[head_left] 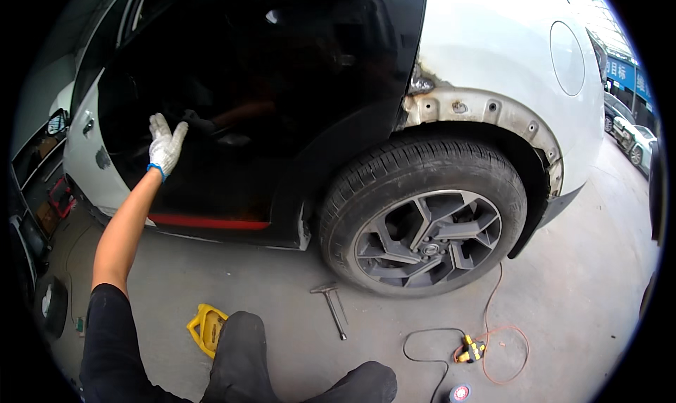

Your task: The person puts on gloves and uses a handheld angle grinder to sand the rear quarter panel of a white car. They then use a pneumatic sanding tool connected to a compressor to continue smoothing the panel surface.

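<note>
Left hand (166, 146), gloved, was up at the car's (486, 37) black door (232, 164), ahead of the rear wheel (429, 244); fingers (156, 127) spread and released, couldn't tell if touching it. Right hand was out of view, so couldn't tell its state. T-shaped tool (332, 308) lay on the floor (271, 283) near the wheel, yellow thing (209, 328) beside the knee (243, 332).

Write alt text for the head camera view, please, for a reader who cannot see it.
A person's white-gloved left hand is held open at the black door of a white car; whether it touches is unclear. Beside the door, the rear wheel sits beneath an arch of exposed metal with holes. A hammer and a yellow object lie on the grey floor.
</note>
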The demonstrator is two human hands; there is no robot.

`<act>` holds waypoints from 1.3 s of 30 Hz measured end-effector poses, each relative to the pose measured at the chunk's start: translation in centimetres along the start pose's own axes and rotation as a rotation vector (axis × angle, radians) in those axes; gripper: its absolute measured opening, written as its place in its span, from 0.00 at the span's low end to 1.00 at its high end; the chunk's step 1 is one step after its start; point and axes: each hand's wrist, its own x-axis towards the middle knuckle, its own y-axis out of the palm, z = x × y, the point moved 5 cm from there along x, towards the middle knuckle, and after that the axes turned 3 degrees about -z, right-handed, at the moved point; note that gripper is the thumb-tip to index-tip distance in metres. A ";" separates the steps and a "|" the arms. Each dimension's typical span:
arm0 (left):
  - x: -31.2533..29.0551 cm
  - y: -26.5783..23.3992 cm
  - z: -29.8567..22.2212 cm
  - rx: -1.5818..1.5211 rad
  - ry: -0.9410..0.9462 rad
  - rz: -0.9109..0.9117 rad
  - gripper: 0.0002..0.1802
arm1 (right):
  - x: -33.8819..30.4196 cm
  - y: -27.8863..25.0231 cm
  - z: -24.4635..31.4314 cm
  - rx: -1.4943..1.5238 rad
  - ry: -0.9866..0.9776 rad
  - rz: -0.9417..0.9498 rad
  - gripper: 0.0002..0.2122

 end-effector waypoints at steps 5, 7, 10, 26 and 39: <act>-2.2 -1.4 -6.3 -0.034 0.164 0.130 0.51 | -1.8 0.1 -1.0 0.059 0.007 -0.029 0.25; -2.8 -1.4 -6.5 0.046 0.168 0.073 0.53 | -3.3 -0.7 -0.6 0.089 -0.042 -0.035 0.22; -1.8 -1.8 -7.6 0.130 0.284 -0.042 0.54 | -8.7 -7.5 4.3 0.423 -0.486 -0.268 0.17; 17.1 -4.2 11.2 0.100 0.188 -0.436 0.45 | -41.2 -26.3 37.1 1.588 -1.054 -0.482 0.38; 10.7 -5.1 7.0 -0.220 0.669 -0.384 0.50 | -67.8 -27.0 47.1 1.964 -1.137 0.373 0.29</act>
